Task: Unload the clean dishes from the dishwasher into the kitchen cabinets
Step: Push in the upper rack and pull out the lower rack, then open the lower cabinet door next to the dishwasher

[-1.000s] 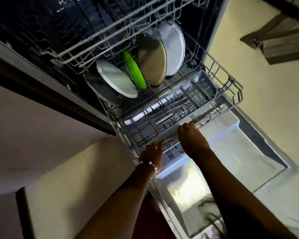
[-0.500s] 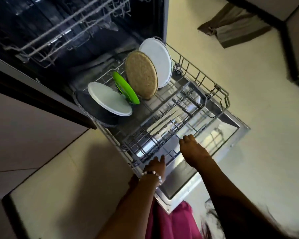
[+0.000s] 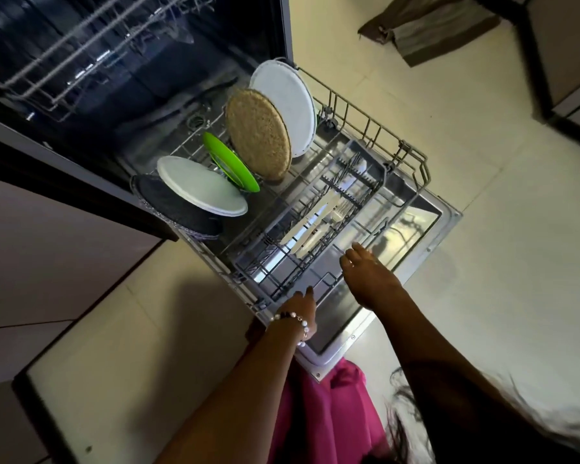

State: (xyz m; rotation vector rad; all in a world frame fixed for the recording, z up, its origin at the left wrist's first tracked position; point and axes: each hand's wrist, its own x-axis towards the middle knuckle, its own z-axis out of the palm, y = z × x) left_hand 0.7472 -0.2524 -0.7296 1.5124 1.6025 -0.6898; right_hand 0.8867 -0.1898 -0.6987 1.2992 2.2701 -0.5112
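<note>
Lower dishwasher rack (image 3: 412, 155), grey wire, drawn out over the open door (image 3: 426, 229). Standing on edge in its back tines, from right to left: white plate (image 3: 287, 105); tan speckled plate (image 3: 258, 132) just in front of it; small green plate (image 3: 230, 162); second white plate (image 3: 201, 185), tilted; dark plate (image 3: 168, 204) behind that. Front section: grey cutlery tray (image 3: 315, 216) holding flatware lying flat. Pale tiled floor (image 3: 482, 313) beneath carries a crumpled brown cloth (image 3: 429, 25).

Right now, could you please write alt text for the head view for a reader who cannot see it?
Two hands reach to the front rail of a pulled-out dishwasher rack: the left hand with a bead bracelet, the right hand with relaxed fingers. The rack holds two white plates, a green plate, a tan plate, a dark plate and cutlery.
</note>
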